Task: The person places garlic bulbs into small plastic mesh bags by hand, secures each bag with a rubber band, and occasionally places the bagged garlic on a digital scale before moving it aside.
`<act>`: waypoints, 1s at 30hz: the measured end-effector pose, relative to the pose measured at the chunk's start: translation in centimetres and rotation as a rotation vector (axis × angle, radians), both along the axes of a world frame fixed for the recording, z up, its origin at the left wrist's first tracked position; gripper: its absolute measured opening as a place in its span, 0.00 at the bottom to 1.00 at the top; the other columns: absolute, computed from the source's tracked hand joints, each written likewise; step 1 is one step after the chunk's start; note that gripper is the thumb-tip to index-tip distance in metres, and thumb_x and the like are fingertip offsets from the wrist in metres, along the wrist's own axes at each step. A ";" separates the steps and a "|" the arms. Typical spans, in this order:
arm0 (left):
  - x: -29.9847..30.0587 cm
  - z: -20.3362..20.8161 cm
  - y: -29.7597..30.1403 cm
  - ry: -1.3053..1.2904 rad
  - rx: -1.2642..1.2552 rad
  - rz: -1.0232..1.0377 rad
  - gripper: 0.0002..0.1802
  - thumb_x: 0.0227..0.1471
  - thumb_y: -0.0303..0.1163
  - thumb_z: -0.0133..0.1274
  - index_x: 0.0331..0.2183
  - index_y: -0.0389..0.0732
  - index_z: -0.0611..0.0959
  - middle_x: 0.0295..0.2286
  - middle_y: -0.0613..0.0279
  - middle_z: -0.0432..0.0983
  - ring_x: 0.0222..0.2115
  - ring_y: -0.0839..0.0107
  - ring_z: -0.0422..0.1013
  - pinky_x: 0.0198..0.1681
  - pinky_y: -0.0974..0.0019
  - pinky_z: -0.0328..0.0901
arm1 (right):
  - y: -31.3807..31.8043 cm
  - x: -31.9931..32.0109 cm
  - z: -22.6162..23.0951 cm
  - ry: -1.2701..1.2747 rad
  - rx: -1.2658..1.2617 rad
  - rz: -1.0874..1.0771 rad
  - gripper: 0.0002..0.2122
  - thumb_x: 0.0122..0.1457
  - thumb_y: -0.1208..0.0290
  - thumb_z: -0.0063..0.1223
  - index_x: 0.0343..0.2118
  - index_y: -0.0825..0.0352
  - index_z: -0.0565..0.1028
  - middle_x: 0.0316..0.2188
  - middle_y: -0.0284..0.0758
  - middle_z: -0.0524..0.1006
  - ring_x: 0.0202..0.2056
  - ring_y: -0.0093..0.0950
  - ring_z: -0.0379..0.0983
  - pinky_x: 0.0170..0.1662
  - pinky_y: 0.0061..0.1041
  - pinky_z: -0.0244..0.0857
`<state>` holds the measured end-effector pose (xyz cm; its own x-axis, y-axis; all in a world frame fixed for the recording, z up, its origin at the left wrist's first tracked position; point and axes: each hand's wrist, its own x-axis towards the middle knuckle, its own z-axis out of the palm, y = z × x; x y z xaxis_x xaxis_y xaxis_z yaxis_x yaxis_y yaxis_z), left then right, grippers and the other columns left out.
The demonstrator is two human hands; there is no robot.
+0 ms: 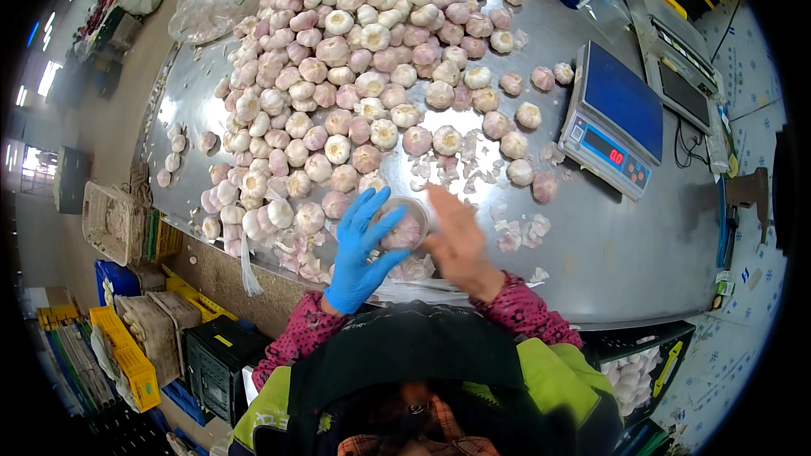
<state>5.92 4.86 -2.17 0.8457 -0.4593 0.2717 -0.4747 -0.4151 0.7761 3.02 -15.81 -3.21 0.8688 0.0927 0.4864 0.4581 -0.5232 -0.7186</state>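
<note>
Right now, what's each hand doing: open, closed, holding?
Left hand: open, fingers spread beside a garlic bulb; contact unclear.
Right hand: open, blurred, no held item visible.

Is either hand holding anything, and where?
The left hand frames a garlic bulb inside a round rim; whether it grips either cannot be told. The blurred right hand shows nothing held.

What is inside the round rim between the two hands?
A pinkish garlic bulb shows within the round rim. The blue-gloved left hand covers some of its left side; what lies beneath the bulb is hidden.
</note>
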 end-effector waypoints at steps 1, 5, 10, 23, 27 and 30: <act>0.0 -0.8 -0.1 -0.044 0.068 0.008 0.34 0.47 0.39 0.64 0.56 0.44 0.75 0.61 0.52 0.60 0.62 0.53 0.54 0.64 0.53 0.50 | -1.5 0.0 -0.6 0.070 0.034 -0.116 0.21 0.57 0.77 0.53 0.55 0.74 0.68 0.55 0.49 0.70 0.56 0.45 0.66 0.59 0.38 0.59; 0.5 -2.8 -0.7 0.010 0.034 0.017 0.20 0.53 0.33 0.57 0.50 0.47 0.82 0.60 0.53 0.62 0.61 0.54 0.57 0.63 0.54 0.52 | -10.1 0.4 -5.4 0.082 -0.232 -0.692 0.22 0.54 0.79 0.50 0.55 0.73 0.68 0.50 0.48 0.71 0.53 0.46 0.65 0.58 0.41 0.58; 0.2 -2.7 -1.5 0.065 -0.068 0.013 0.21 0.53 0.30 0.56 0.50 0.47 0.81 0.59 0.54 0.64 0.59 0.51 0.59 0.62 0.54 0.54 | -16.2 -1.3 -11.6 0.261 -0.285 -0.773 0.21 0.53 0.77 0.53 0.53 0.73 0.71 0.50 0.46 0.71 0.52 0.44 0.66 0.57 0.39 0.59; -1.4 -2.2 -0.7 0.218 -0.305 0.210 0.23 0.53 0.23 0.55 0.52 0.43 0.79 0.54 0.59 0.71 0.54 0.61 0.66 0.58 0.62 0.60 | -5.2 1.6 -0.6 0.804 1.338 0.200 0.23 0.60 0.73 0.46 0.59 0.74 0.66 0.52 0.43 0.73 0.50 0.33 0.73 0.53 0.32 0.68; -2.5 -2.6 -0.3 0.475 -0.608 0.381 0.20 0.58 0.24 0.51 0.53 0.40 0.77 0.49 0.59 0.74 0.50 0.70 0.69 0.54 0.69 0.63 | 0.0 1.5 3.0 0.366 0.507 0.248 0.24 0.52 0.85 0.55 0.55 0.71 0.70 0.51 0.40 0.74 0.48 0.31 0.73 0.49 0.28 0.68; -3.0 -4.1 0.5 0.582 -0.705 0.447 0.20 0.61 0.27 0.49 0.55 0.40 0.75 0.44 0.58 0.76 0.45 0.72 0.72 0.49 0.69 0.66 | 2.0 2.0 3.3 -0.006 0.001 0.243 0.18 0.48 0.81 0.59 0.45 0.67 0.76 0.46 0.40 0.76 0.47 0.39 0.70 0.50 0.35 0.64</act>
<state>2.96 5.33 -6.28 0.9880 0.0375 -0.1499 0.1409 0.1791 0.9737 5.05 -13.78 0.07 0.8185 0.2978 0.4913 0.5742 -0.3966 -0.7163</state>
